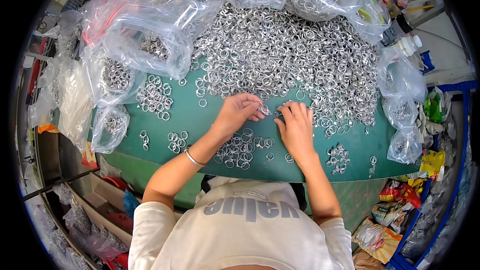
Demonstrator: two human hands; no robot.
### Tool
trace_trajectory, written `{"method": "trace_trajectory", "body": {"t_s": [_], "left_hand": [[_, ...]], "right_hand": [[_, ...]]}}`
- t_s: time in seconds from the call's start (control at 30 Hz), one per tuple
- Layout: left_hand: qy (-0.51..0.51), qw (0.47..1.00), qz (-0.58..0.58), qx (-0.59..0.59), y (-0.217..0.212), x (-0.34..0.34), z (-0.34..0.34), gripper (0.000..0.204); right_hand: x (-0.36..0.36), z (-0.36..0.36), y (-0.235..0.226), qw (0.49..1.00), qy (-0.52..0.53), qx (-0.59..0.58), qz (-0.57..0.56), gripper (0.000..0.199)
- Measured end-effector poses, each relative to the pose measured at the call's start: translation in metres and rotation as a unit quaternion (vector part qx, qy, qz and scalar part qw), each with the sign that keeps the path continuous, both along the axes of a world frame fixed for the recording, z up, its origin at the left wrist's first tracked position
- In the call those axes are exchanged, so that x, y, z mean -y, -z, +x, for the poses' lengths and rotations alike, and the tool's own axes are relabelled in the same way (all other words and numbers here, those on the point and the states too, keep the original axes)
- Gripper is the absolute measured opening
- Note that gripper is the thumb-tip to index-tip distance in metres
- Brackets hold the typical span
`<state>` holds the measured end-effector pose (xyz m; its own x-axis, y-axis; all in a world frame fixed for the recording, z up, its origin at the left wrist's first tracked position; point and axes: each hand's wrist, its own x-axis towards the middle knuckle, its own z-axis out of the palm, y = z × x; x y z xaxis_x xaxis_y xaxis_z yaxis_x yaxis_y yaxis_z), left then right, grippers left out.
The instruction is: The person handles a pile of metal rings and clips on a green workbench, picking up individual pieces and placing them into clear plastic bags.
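Now our left hand (241, 111) pinches a silver metal ring (264, 110), our right hand (297, 126) unclear in grip; transparent plastic bags (404, 85) crowd round.

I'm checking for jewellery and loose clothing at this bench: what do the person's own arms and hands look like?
The left hand and right hand are both ungloved. A thin, silvery, rounded bangle circles the left wrist area; none shows on the right. Short, loose off-white sleeves leave both forearms uncovered.
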<state>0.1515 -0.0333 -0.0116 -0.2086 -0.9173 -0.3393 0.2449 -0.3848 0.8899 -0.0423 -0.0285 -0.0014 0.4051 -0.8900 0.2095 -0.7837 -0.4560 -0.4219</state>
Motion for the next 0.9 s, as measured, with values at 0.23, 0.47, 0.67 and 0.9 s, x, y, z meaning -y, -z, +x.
{"method": "trace_trajectory", "body": {"t_s": [0.23, 0.47, 0.67, 0.9], "left_hand": [[0.036, 0.994, 0.038, -0.098, -0.006, -0.007, 0.001, 0.016], [0.055, 0.988, 0.026, -0.14, -0.012, -0.013, 0.001, 0.019], [0.076, 0.992, 0.034, -0.098, -0.027, -0.014, -0.001, 0.027], [0.063, 0.991, -0.122, -0.001, -0.031, -0.027, -0.011, 0.022]], "right_hand": [[-0.002, 0.002, -0.012, 0.874, 0.012, 0.369, 0.315, 0.028], [-0.005, -0.001, -0.007, 0.803, -0.002, 0.448, 0.393, 0.024], [-0.011, 0.001, -0.014, 0.874, 0.031, 0.379, 0.303, 0.017], [-0.013, 0.0, -0.022, 0.822, 0.04, 0.448, 0.349, 0.018]]}}
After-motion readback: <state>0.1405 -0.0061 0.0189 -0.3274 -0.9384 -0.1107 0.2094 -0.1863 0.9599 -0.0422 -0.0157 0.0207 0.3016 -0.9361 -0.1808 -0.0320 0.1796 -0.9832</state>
